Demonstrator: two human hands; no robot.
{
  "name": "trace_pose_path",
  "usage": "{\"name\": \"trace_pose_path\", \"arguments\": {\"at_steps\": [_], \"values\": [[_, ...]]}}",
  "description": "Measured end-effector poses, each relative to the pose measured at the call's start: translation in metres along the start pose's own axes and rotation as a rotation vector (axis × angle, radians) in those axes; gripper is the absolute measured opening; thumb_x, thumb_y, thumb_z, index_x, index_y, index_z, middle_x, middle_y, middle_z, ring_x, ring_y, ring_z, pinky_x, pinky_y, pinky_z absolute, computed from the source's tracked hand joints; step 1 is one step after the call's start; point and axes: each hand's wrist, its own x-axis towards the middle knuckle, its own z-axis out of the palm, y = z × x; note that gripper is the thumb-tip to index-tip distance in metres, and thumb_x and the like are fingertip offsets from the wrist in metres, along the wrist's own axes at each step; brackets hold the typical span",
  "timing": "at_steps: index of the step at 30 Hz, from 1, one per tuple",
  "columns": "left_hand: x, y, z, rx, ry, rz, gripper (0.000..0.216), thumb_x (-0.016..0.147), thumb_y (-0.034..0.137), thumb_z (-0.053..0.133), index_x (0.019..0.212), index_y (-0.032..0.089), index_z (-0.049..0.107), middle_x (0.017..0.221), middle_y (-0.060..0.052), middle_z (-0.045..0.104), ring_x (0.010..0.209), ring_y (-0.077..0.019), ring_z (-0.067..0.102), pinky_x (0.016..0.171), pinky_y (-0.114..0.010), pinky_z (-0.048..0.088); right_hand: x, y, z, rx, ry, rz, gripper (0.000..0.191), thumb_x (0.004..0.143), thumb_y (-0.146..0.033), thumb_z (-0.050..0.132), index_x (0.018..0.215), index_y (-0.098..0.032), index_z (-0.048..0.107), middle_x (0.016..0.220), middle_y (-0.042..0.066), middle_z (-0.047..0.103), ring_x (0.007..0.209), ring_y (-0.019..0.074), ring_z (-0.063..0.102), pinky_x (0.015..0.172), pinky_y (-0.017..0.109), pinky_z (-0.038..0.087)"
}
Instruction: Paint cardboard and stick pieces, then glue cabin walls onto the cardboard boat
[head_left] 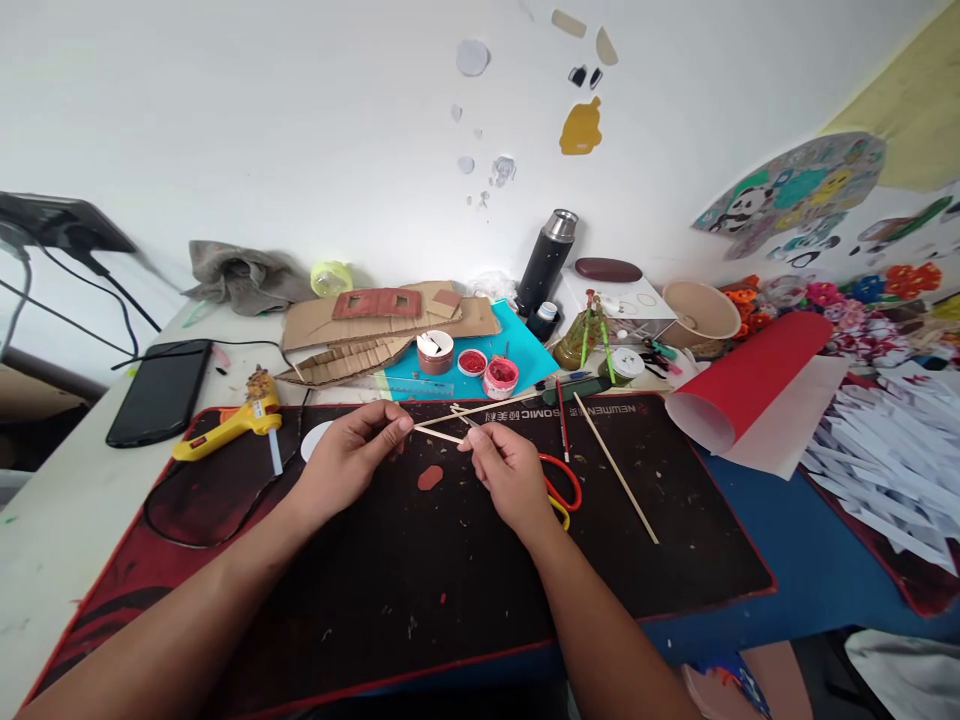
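Note:
My left hand (364, 445) pinches one end of a short, thin wooden stick (439, 433). At the stick's other end, the fingers of my right hand (510, 470) are closed on it. A small grey pointed tip shows beside the right fingertips; what it belongs to is unclear. Scissors (576, 482) with red and yellow handles lie partly hidden behind my right hand. A longer stick (495, 404) crosses the mat just beyond both hands, and another long stick (616, 468) lies to the right. Below the hands is a small reddish-brown piece (430, 478).
A yellow glue gun (232, 425) and a phone (161, 392) are at left. Behind the dark mat (420, 610) are cardboard pieces (322, 325), red paint jars (500, 377) and a black flask (547, 262). Rolled red paper (757, 375) and white paper strips (885, 450) lie at right.

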Motion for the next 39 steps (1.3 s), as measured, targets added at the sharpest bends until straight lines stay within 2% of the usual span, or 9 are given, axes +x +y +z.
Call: {"name": "trace_pose_path", "arguments": {"at_steps": [6,11,15,20,26,29,33,39], "values": [[0.003,0.000,-0.003,0.011,0.020,-0.006,0.051,0.096,0.069,0.068,0.077,0.022,0.061,0.066,0.004,0.054,0.061,-0.0140,0.047,0.059,-0.027,0.040,0.004,0.001,-0.003,0.038,0.036,0.008,0.037,0.099,-0.056,0.068,0.094,-0.020,0.077,0.064,-0.005,0.053,0.052,0.0125,0.041,0.050,0.027,0.031],[0.002,0.001,-0.001,0.017,0.012,-0.002,0.049,0.095,0.069,0.068,0.079,0.022,0.062,0.067,0.004,0.055,0.062,-0.0145,0.049,0.061,-0.028,0.042,0.003,0.001,0.001,-0.003,-0.010,0.019,0.032,0.098,-0.052,0.069,0.094,-0.022,0.076,0.067,-0.003,0.057,0.059,0.0156,0.052,0.056,0.028,0.040],[0.001,-0.001,0.001,0.041,0.007,0.004,0.045,0.096,0.066,0.068,0.084,0.023,0.065,0.072,0.003,0.060,0.065,-0.0155,0.053,0.065,-0.029,0.046,0.002,-0.001,0.002,-0.072,-0.007,-0.001,0.027,0.097,-0.048,0.069,0.089,-0.022,0.075,0.067,-0.002,0.061,0.063,0.0173,0.058,0.063,0.030,0.047],[0.002,-0.004,0.000,0.090,-0.047,0.018,0.042,0.098,0.063,0.066,0.087,0.023,0.067,0.076,0.001,0.067,0.069,-0.0180,0.060,0.070,-0.031,0.050,0.003,-0.001,0.001,-0.118,0.054,-0.038,0.028,0.096,-0.048,0.068,0.088,-0.022,0.075,0.070,-0.001,0.065,0.065,0.0182,0.059,0.063,0.030,0.048],[0.002,-0.008,0.000,0.233,-0.073,0.124,0.034,0.099,0.057,0.064,0.094,0.025,0.076,0.095,-0.003,0.080,0.086,-0.0235,0.072,0.082,-0.033,0.055,0.003,0.000,0.002,-0.112,0.123,-0.067,0.025,0.096,-0.046,0.070,0.092,-0.022,0.076,0.072,0.000,0.068,0.065,0.0185,0.060,0.064,0.031,0.049],[0.001,-0.010,0.000,0.287,-0.101,0.154,0.032,0.101,0.055,0.064,0.098,0.027,0.078,0.095,-0.003,0.082,0.086,-0.0244,0.075,0.081,-0.033,0.057,0.004,0.000,0.004,-0.099,0.126,-0.064,0.024,0.096,-0.045,0.069,0.092,-0.022,0.076,0.075,0.001,0.071,0.066,0.0187,0.061,0.065,0.031,0.050],[0.001,-0.017,-0.001,0.344,-0.057,0.197,0.034,0.100,0.058,0.063,0.100,0.028,0.079,0.095,-0.003,0.083,0.084,-0.0254,0.077,0.077,-0.033,0.058,0.004,0.002,0.005,-0.095,0.111,-0.058,0.023,0.095,-0.045,0.069,0.093,-0.023,0.077,0.078,0.002,0.072,0.070,0.0191,0.062,0.065,0.030,0.049],[0.003,-0.029,-0.001,0.387,0.010,0.246,0.038,0.102,0.061,0.060,0.104,0.027,0.077,0.101,-0.005,0.084,0.090,-0.0264,0.078,0.081,-0.032,0.057,0.002,0.002,0.008,-0.095,0.119,-0.085,0.024,0.096,-0.043,0.069,0.088,-0.022,0.077,0.072,0.000,0.066,0.066,0.0169,0.057,0.063,0.029,0.045]]}}
